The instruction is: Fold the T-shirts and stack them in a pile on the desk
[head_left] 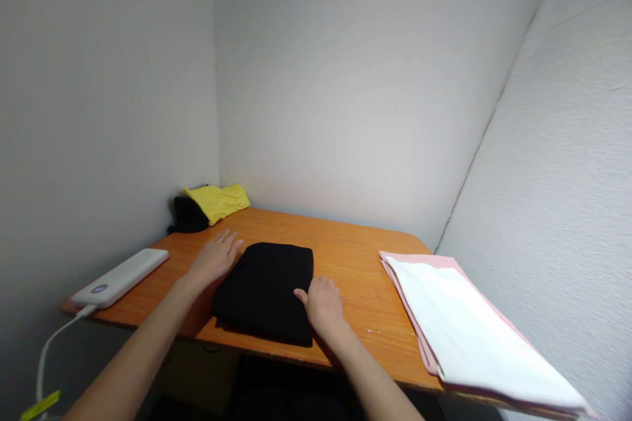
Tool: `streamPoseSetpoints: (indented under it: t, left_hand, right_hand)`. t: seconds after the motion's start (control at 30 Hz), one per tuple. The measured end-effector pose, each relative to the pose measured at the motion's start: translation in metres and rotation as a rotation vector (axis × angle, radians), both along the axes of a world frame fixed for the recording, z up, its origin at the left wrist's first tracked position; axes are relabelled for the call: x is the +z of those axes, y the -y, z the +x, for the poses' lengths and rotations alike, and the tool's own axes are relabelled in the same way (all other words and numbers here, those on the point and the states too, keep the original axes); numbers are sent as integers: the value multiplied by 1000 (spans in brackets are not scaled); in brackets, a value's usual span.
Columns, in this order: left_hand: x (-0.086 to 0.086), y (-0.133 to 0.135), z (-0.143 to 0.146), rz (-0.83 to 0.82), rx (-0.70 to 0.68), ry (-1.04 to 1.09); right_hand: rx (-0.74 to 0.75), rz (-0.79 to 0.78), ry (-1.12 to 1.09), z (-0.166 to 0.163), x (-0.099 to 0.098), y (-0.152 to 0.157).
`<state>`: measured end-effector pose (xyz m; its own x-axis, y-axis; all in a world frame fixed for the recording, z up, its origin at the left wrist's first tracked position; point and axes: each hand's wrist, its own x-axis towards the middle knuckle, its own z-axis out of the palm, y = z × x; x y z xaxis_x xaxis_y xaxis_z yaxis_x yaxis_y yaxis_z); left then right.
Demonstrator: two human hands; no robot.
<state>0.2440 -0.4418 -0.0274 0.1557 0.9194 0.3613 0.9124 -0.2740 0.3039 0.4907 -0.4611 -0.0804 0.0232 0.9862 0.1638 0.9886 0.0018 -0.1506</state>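
A folded black cloth (269,289), perhaps a garment, lies flat near the front edge of the wooden table. At its left side is my left hand (217,256), open, palm down, with the fingers stretched forward. My right hand (324,306) rests along the cloth's right edge. Its thumb lies over that edge, apart from the other fingers, which point forward just outside the cloth. Neither hand lifts the cloth.
To the right, a folded white cloth (474,322) lies on a pink cloth (429,362), overhanging the table (365,335). A white power bank (123,276) with a cable (47,348) sits left. Yellow cloth (220,200) and a black item (190,216) occupy the back-left corner. Walls (336,79) enclose the table.
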Motion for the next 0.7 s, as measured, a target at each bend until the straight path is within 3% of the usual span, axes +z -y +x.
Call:
streamPoseSetpoints:
  t: [0.1, 0.2, 0.3, 0.37, 0.6, 0.7]
  left_hand:
    - [-13, 26, -17, -42, 176, 55]
    - [-42, 59, -20, -143, 255, 166]
    - [-69, 79, -15, -69, 187, 256]
    - [-76, 82, -12, 16, 146, 310]
    - [-73, 88, -41, 152, -42, 296]
    - [-79, 113, -55, 27, -150, 326]
  right_hand:
    - [-11, 26, 13, 0, 1, 3]
    - [-48, 50, 40, -3, 6, 18]
    - [-72, 24, 62, -8, 12, 38]
    - [-61, 18, 72, -12, 13, 49]
    - [-69, 36, 85, 5, -3, 75]
    - [-77, 32, 76, 17, -8, 94]
